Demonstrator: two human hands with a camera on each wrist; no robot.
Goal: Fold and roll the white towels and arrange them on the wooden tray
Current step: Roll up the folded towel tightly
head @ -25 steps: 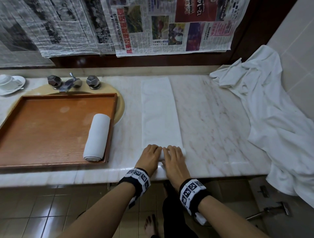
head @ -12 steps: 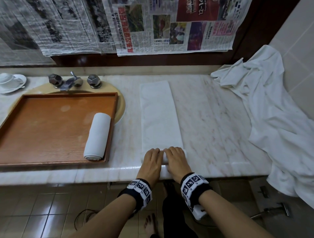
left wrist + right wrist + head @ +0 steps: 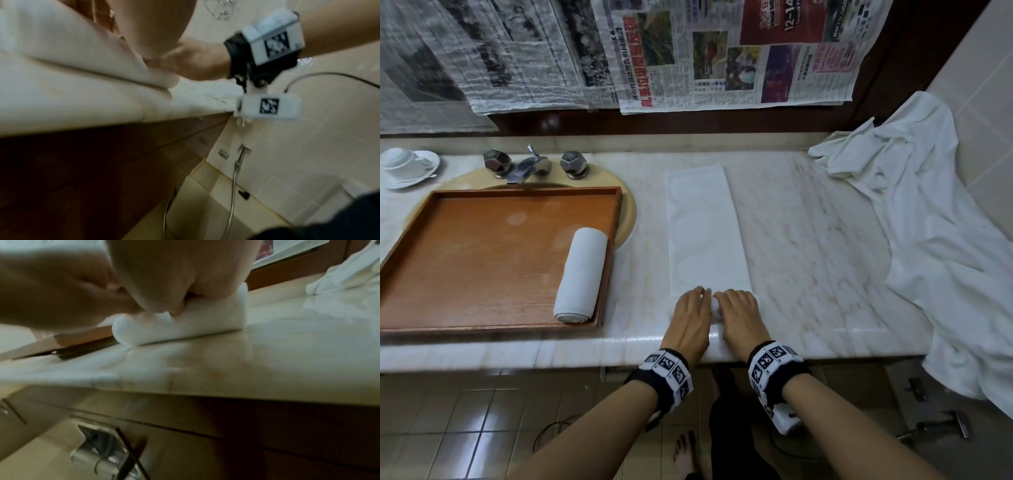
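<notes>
**Towel roll started at near end, hands advancing**

Head view: folded towel lies as a long strip on the marble counter, running away from the person, just right of the wooden tray. Left hand and right hand sit side by side, nearly touching, on the strip's near end, fingers held together and laid over a small roll. Against the frames from a second ago, the hands have crept a little up the strip and the flat part looks slightly shorter, so rolling is underway but early; most of the strip is still flat. One finished rolled towel already lies inside the tray along its right wall. Loose towels are heaped on the right end of the counter, not yet folded.

Left wrist view: blurred. Right hand seen from the side on white cloth at the counter edge; finger state of the left hand cannot be told here.

Right wrist view: roll is a short, tight cylinder on the counter, fingers curled over its top, thumb tucked against the near face. Tray corner just beyond.

Judgement: second towel of several, keep even pressure so the ends stay flush.
</notes>
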